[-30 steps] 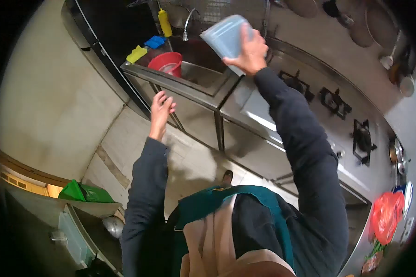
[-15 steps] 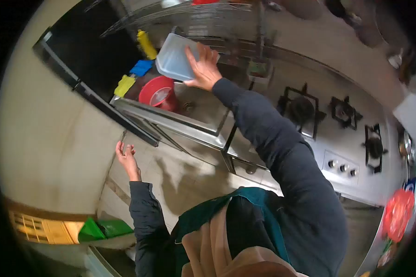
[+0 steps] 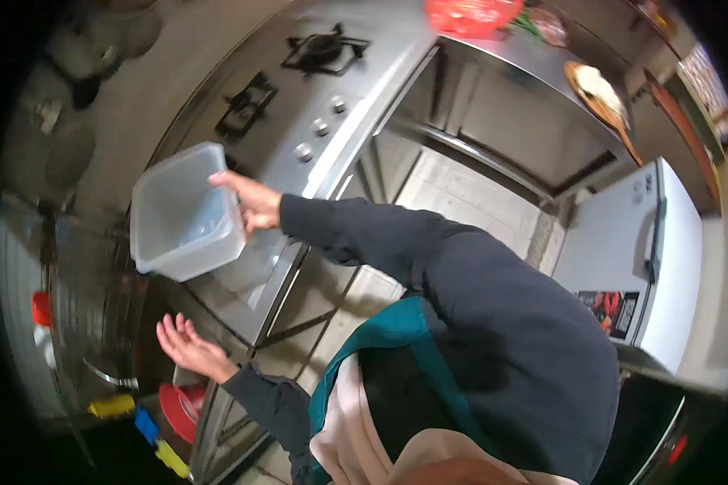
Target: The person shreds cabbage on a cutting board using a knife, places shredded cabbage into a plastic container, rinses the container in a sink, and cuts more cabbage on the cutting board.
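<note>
A translucent plastic container [image 3: 158, 214] is in my right hand [image 3: 257, 202], with the thumb over its rim and the other fingers on the outside wall. Tilted, it shows its open inside and hangs by the edge of the stove counter. Whether it holds anything I cannot tell. My left hand [image 3: 192, 347] is below the container and apart from it. The palm faces up, the fingers are spread and nothing lies in them.
A steel stove [image 3: 287, 97] with burners and knobs runs behind the container. At lower left are a red bucket [image 3: 178, 412], a yellow bottle [image 3: 112, 406] and a blue cloth [image 3: 146, 424]. A red plastic bag [image 3: 473, 16], a wooden board [image 3: 603, 101] and a white fridge [image 3: 611, 234] stand right.
My view has turned right, from the sink side toward the stove and fridge. The container has moved with my right hand, and its open inside now shows. My left hand has come nearer the counter.
</note>
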`<move>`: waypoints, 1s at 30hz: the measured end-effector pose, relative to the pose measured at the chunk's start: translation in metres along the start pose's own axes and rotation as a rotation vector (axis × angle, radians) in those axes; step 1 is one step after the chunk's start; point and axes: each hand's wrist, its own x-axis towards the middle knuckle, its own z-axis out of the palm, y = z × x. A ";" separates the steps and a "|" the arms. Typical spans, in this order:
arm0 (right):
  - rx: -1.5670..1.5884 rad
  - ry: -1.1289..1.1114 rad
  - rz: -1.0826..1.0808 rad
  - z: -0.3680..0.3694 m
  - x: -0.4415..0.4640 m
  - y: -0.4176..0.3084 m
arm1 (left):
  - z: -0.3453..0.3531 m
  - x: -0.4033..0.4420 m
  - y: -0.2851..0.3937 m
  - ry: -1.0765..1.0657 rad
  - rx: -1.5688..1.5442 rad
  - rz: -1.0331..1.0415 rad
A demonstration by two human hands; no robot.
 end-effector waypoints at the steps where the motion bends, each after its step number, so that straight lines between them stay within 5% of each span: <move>1: -0.025 0.030 -0.084 -0.008 -0.040 -0.035 | 0.038 -0.012 -0.003 -0.059 -0.040 -0.082; 12: -0.120 0.787 -0.640 -0.238 -0.380 -0.257 | 0.409 -0.241 -0.061 -1.159 0.014 -0.457; 18: -0.083 0.927 -0.832 -0.288 -0.497 -0.349 | 0.616 -0.375 -0.064 -1.324 0.075 -0.648; 30: -0.177 1.029 -0.604 -0.426 -0.546 -0.468 | 0.853 -0.428 -0.154 -1.541 0.007 -0.775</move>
